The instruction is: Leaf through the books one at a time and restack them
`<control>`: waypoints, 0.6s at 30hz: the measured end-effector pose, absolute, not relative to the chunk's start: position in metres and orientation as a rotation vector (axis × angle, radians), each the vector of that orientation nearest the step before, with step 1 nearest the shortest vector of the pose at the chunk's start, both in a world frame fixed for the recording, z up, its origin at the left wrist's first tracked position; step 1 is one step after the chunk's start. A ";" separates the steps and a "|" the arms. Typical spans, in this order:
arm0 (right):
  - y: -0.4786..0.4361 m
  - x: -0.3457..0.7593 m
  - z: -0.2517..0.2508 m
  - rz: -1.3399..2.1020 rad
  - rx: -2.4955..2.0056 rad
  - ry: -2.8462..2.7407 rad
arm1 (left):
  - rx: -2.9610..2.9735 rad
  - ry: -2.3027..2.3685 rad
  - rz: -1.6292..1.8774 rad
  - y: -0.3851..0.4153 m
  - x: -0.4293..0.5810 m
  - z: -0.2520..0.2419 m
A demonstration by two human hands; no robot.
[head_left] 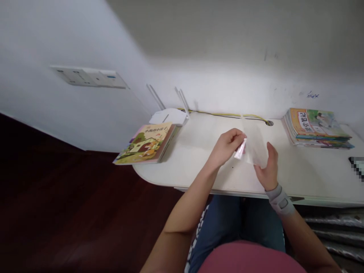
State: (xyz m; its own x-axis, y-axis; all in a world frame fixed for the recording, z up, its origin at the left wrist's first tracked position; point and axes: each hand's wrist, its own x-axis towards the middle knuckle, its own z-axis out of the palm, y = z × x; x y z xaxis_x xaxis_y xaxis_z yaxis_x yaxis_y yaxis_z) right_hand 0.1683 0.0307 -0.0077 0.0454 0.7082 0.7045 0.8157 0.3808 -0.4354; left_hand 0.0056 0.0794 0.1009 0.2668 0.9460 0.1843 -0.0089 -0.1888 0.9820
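Observation:
A clear, thin plastic sleeve or bag [255,146] is held up above the white desk, its far end pale and hard to make out. My left hand [227,146] pinches its left edge between thumb and fingers, where the film bunches into a shiny fold. At the right side of the plastic is my right hand [267,168], thumb and fingers spread apart, with the film's lower edge touching near the thumb. A grey wrist brace [281,201] wraps my right wrist. I cannot tell whether the right fingers are inside the plastic.
Picture books [148,144] overhang the left end of the desk [196,163], in front of a white router [169,116] with antennas. A stack of booklets [318,127] lies at the right. Yellow and black cables [222,114] run along the wall to a desk hole [269,123].

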 end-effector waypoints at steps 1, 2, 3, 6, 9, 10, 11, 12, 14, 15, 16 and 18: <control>0.028 0.178 -0.005 -0.225 -1.350 -1.726 | 1.456 0.939 1.182 0.075 0.000 0.102; 0.024 0.188 -0.004 -0.306 -1.347 -1.773 | 1.431 0.970 1.230 0.073 -0.008 0.101; 0.020 0.198 -0.004 -0.370 -1.354 -1.824 | 1.406 1.019 1.266 0.072 -0.018 0.096; 0.005 0.224 -0.013 -0.430 -1.428 -1.963 | 1.405 1.280 1.254 0.072 -0.049 0.065; -0.011 0.244 -0.033 -0.369 -1.462 -2.104 | 1.534 1.649 1.054 0.066 -0.071 0.023; -0.015 0.249 -0.039 -0.346 -1.457 -2.145 | 1.576 1.776 0.964 0.062 -0.076 0.010; -0.018 0.253 -0.044 -0.323 -1.452 -2.169 | 1.611 1.892 0.875 0.058 -0.079 0.000; -0.021 0.255 -0.047 -0.301 -1.449 -2.178 | 1.637 1.984 0.797 0.055 -0.080 -0.009; -0.025 0.253 -0.049 -0.264 -1.453 -2.145 | 1.671 2.059 0.727 0.049 -0.080 -0.019; -0.026 0.247 -0.048 -0.246 -1.454 -2.127 | 1.680 2.033 0.736 0.048 -0.079 -0.022; -0.027 0.239 -0.047 -0.227 -1.453 -2.121 | 1.679 1.975 0.765 0.047 -0.077 -0.022; -0.025 0.217 -0.043 -0.197 -1.447 -2.155 | 1.661 1.844 0.839 0.048 -0.070 -0.022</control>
State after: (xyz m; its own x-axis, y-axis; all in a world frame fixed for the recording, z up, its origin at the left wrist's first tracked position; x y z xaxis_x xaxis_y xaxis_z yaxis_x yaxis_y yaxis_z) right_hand 0.2166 -0.0248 -0.0427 -0.2844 0.8166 0.5023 0.8941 0.4150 -0.1683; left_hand -0.0700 0.0481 -0.0217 -0.1163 0.9928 0.0279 0.6732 0.0582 0.7372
